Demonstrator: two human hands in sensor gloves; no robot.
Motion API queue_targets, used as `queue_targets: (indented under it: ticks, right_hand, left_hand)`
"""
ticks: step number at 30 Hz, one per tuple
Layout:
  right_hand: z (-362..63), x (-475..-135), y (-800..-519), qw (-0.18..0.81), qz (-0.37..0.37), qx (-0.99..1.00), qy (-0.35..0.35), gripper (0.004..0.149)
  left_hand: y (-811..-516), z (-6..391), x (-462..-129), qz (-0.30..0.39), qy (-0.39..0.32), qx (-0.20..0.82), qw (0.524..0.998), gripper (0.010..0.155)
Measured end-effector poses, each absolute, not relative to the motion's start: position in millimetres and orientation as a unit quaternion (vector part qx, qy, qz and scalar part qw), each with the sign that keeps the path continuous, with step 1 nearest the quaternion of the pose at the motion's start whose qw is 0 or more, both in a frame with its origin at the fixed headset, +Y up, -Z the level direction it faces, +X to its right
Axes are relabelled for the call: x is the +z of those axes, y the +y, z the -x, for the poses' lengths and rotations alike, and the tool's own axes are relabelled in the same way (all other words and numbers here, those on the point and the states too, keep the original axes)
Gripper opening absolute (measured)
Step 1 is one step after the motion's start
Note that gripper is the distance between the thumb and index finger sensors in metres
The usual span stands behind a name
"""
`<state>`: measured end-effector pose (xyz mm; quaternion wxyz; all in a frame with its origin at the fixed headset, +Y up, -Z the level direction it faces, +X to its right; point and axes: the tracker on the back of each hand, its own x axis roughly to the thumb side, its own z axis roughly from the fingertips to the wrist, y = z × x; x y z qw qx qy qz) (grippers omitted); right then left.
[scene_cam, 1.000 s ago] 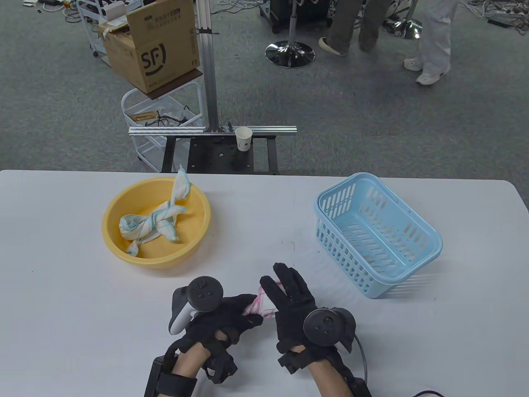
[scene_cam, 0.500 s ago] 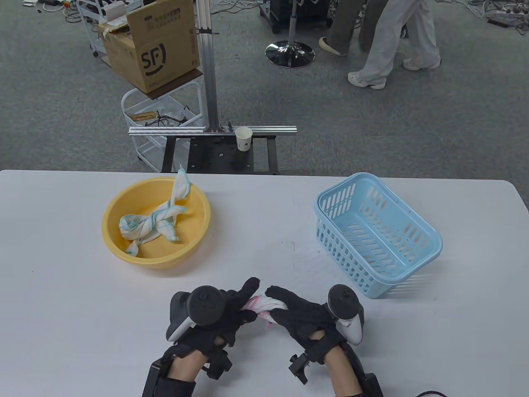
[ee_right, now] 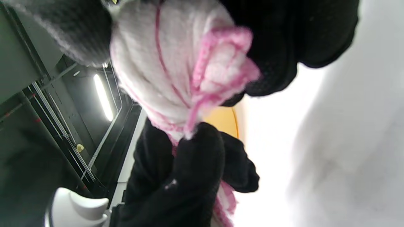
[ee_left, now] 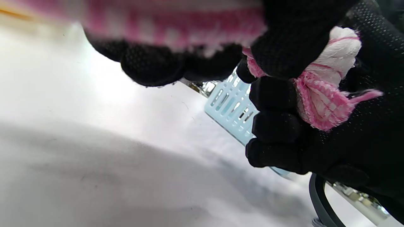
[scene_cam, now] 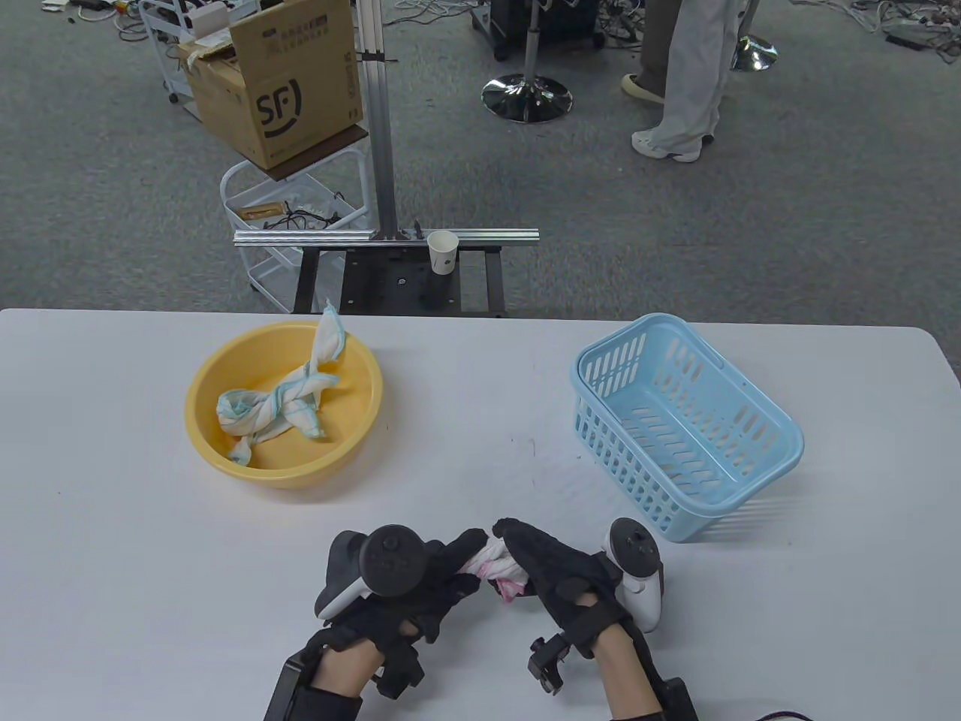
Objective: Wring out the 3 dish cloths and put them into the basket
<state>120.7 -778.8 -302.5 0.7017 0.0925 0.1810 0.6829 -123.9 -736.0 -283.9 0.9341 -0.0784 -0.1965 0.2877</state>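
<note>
Bowl [scene_cam: 225, 458] left, basket [scene_cam: 781, 443] right

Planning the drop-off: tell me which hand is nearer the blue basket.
Right. The right hand sits just beside the blue basket; the left hand lies farther off, toward the yellow basin.

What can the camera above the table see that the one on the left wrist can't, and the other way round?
Only the table view shows the yellow basin with its twisted cloths and the whole table. Only the left wrist view shows, close up, the right hand's fingers curled round the pink cloth. Both show the two hands gripping that cloth and the blue basket.
</note>
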Motion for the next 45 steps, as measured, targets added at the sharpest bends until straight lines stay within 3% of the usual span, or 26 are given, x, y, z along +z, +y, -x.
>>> queue_targets:
  ticks: [5, 10, 16, 20, 23, 27, 38, 45]
  right_hand:
    - [-123, -302, -778, 0.741, -0.073, 0.652, 0.145, 0.075]
    - [-120, -300, -769, 0.713, -0.09, 0.691, 0.078, 0.065]
    - [-109, -288, -744, 0.549, -0.175, 0.814, -0.069, 0.061]
    - [-92, -276, -730, 0.313, -0.266, 0.901, -0.138, 0.072]
    - [-81, -272, -726, 0.21, -0.296, 0.919, -0.153, 0.082]
    - [-77, -272, -726, 0.152, -0.302, 0.92, -0.196, 0.092]
    - [-82, -258, -707, 0.128, -0.347, 0.862, -0.347, 0.093]
    - [-80, -252, -699, 0.13, -0.355, 0.844, -0.38, 0.063]
  left_hand:
    - [-738, 140, -289, 0.065, -0.152, 0.365, 0.916, 0.066]
    - [-748, 159, -296, 0.088, -0.093, 0.486, 0.865, 0.066]
    - [-762, 176, -302, 0.153, -0.042, 0.654, 0.74, 0.065]
    - [-772, 177, -301, 0.193, -0.03, 0.729, 0.656, 0.066]
    - [-777, 169, -300, 0.243, -0.048, 0.769, 0.589, 0.066]
    - [-777, 147, -296, 0.326, -0.1, 0.789, 0.512, 0.066]
    - [-774, 107, -282, 0.461, -0.206, 0.708, 0.493, 0.067]
    - [-771, 110, -283, 0.455, -0.21, 0.677, 0.538, 0.068]
